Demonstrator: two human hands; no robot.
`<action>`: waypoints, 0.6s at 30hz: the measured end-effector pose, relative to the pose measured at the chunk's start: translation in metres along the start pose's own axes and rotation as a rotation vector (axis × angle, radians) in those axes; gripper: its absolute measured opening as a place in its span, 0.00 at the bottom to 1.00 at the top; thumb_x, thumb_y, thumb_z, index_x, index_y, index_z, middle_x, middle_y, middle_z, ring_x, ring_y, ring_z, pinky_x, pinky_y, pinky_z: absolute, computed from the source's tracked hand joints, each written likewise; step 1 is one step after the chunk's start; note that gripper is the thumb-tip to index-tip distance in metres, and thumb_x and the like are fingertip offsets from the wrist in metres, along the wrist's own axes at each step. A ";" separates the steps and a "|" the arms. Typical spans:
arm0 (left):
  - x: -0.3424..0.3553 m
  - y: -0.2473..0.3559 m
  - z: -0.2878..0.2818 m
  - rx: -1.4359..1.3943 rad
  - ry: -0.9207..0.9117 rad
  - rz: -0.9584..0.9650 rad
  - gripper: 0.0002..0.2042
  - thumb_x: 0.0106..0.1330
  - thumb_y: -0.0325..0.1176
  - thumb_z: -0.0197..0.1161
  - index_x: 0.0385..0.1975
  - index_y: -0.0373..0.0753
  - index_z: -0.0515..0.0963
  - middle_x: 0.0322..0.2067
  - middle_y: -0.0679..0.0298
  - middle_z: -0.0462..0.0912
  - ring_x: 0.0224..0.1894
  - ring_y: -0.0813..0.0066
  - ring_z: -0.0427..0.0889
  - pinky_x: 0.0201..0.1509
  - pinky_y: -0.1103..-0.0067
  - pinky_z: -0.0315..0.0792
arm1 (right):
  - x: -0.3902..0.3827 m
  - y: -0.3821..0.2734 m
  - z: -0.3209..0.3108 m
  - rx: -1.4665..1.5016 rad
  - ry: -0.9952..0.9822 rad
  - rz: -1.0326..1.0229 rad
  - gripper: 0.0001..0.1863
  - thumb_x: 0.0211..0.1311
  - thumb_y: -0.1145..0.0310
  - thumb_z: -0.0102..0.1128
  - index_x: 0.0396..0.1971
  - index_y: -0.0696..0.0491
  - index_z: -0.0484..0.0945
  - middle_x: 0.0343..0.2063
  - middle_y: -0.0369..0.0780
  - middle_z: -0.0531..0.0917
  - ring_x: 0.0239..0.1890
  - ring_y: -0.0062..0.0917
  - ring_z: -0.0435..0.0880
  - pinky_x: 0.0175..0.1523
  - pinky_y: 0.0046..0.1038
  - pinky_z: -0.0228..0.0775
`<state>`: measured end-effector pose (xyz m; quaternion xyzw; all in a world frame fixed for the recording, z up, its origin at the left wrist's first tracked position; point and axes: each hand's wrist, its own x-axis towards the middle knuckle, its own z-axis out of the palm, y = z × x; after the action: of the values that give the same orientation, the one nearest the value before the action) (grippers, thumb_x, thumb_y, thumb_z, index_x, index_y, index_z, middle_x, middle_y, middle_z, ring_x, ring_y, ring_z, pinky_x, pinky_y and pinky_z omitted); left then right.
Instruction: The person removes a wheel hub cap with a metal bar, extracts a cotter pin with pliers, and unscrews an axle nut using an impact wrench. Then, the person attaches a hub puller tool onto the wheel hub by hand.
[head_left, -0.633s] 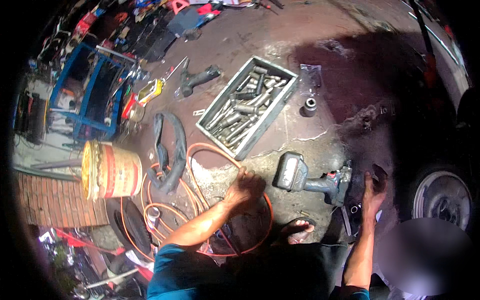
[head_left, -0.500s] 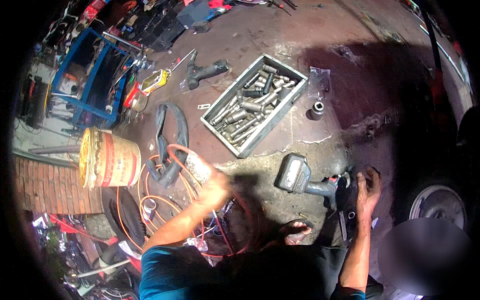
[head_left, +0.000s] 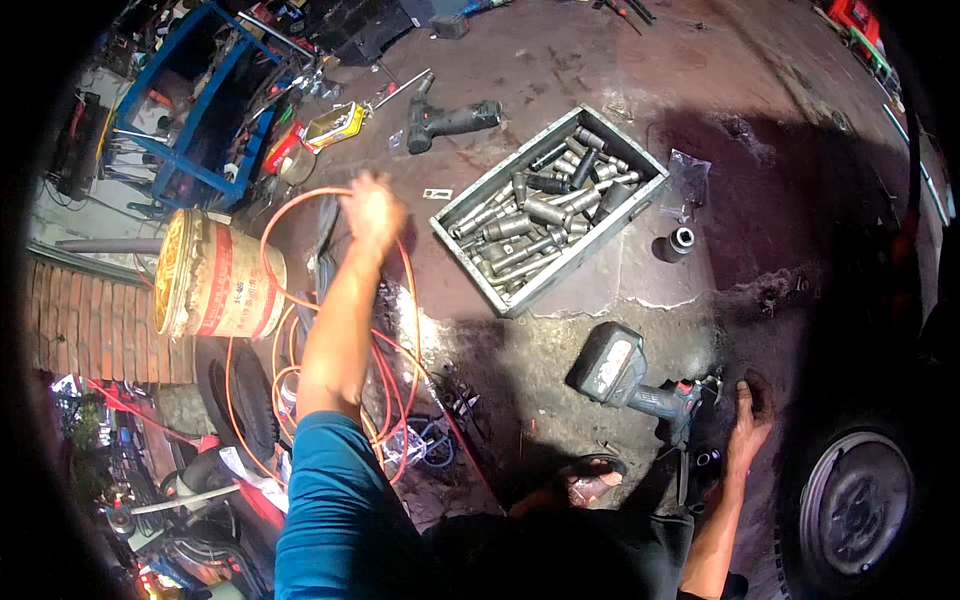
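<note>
My left hand, blurred by motion, grips a loop of orange hose above a dark rubber tube; more coils lie below it. My right hand is low on the right, fingers loosely curved and apart, just right of a cordless impact wrench with a large battery. A metal box full of steel sockets and extensions sits ahead, with a loose socket and a clear plastic bag to its right. A second power tool lies farther back.
A dirty plastic bucket and a tyre are at left, near bricks and cluttered parts. A blue metal rack stands upper left. A wheel lies in shadow at lower right, and my sandalled foot is below the wrench.
My left hand has swept forward and left, carrying the orange hose loop up over the rubber tube. My right hand now appears lower, as the whole view has shifted.
</note>
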<state>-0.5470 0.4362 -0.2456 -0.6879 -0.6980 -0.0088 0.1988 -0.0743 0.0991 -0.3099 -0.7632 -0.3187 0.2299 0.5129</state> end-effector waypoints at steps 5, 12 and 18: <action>-0.054 0.040 -0.021 -0.139 -0.056 0.107 0.14 0.49 0.29 0.56 0.38 0.35 0.76 0.44 0.49 0.72 0.45 0.51 0.74 0.43 0.63 0.73 | -0.006 0.007 -0.009 -0.086 -0.020 -0.009 0.14 0.57 0.68 0.57 0.40 0.62 0.75 0.39 0.41 0.78 0.43 0.27 0.74 0.51 0.27 0.63; -0.089 0.041 -0.075 -0.594 -0.141 0.152 0.17 0.54 0.34 0.60 0.42 0.32 0.74 0.35 0.51 0.77 0.38 0.59 0.78 0.33 0.69 0.74 | -0.010 0.017 -0.024 -0.137 -0.021 0.020 0.14 0.57 0.69 0.55 0.40 0.63 0.76 0.39 0.44 0.79 0.43 0.30 0.75 0.52 0.29 0.64; -0.082 0.037 -0.095 -1.506 -0.477 -0.283 0.14 0.59 0.29 0.59 0.43 0.27 0.72 0.26 0.64 0.79 0.23 0.79 0.76 0.28 0.85 0.70 | -0.017 0.009 -0.022 -0.132 -0.024 0.052 0.15 0.58 0.68 0.54 0.40 0.63 0.76 0.40 0.45 0.79 0.44 0.31 0.76 0.52 0.29 0.64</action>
<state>-0.4882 0.3325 -0.1912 -0.5255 -0.6088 -0.3554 -0.4762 -0.0689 0.0708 -0.3100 -0.8005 -0.3195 0.2309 0.4514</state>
